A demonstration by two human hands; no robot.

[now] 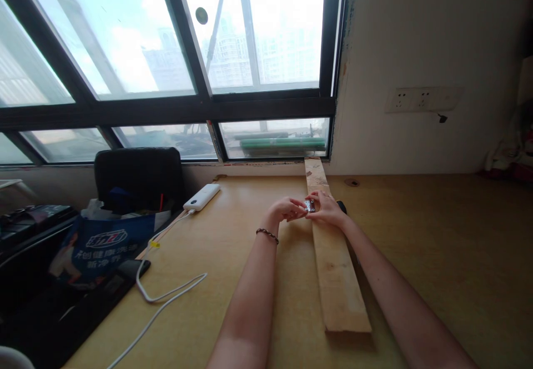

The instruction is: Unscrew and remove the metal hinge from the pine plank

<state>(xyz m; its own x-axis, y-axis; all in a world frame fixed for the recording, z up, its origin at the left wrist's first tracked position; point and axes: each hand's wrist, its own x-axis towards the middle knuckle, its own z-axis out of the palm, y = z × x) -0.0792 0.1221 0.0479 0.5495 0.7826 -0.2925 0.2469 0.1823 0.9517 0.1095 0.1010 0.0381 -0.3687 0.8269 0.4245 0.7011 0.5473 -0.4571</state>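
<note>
A long pale wooden board lies on the desk, running from near the window towards me. Over its far half, both hands close around a small silver metal hinge with screw holes. My left hand pinches the hinge's left side with its fingertips. From the other side, my right hand grips the hinge, its thumb and forefinger curved round it. Whether the hinge touches the wood is hard to tell. Just past my right hand, a black rounded object shows, mostly hidden.
The yellowish desk stretches left and right. A white power bank with a white cable lies on the left. Beyond the left edge are a black chair and a blue bag. Window and wall stand behind.
</note>
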